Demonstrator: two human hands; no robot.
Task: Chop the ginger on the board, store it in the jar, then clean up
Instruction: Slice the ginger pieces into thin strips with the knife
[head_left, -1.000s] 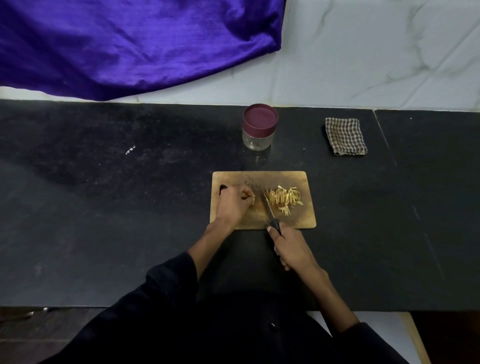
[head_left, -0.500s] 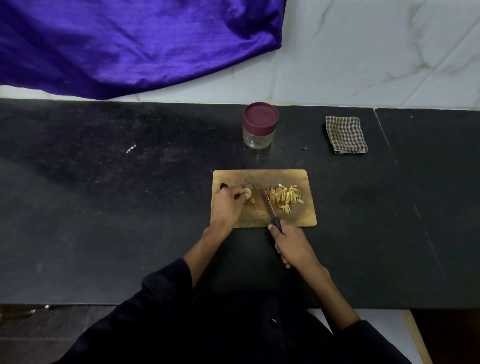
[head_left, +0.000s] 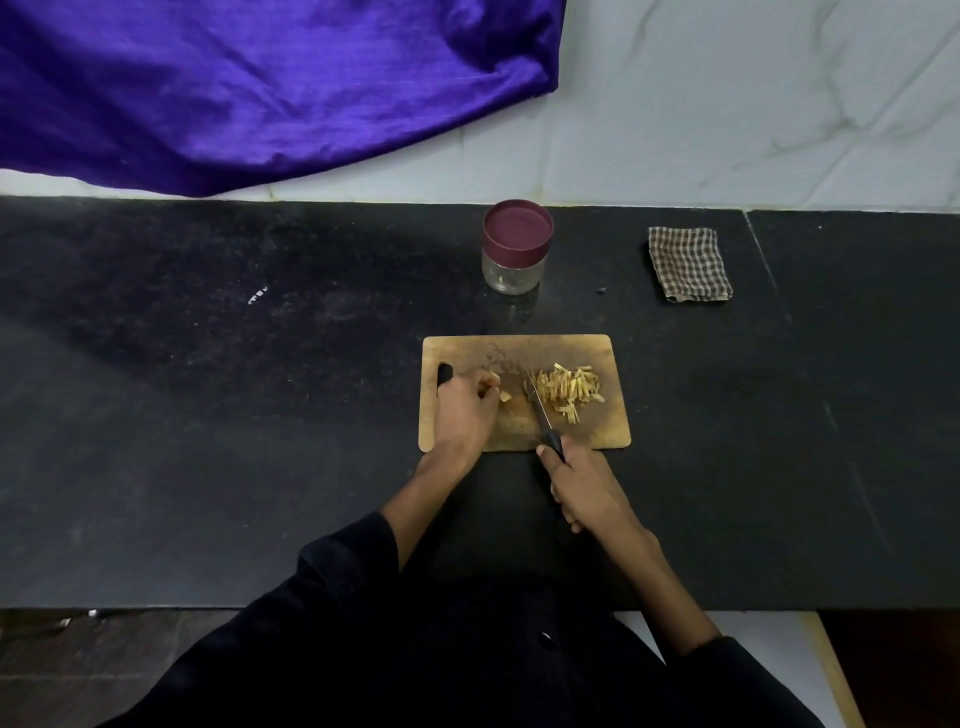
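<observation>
A wooden chopping board lies on the black counter. A pile of cut ginger strips sits on its right half. My left hand rests on the board's left side, fingers curled, pinching a small ginger piece. My right hand grips the black handle of a knife, whose blade lies against the left edge of the pile. A glass jar with a maroon lid stands closed behind the board.
A folded checked cloth lies at the back right of the counter. A purple fabric hangs over the wall at the back left. The counter's front edge runs just before my body.
The knife blade has shifted right, up against the ginger pile. My left hand has stayed on the board's left side with the small piece at its fingertips.
</observation>
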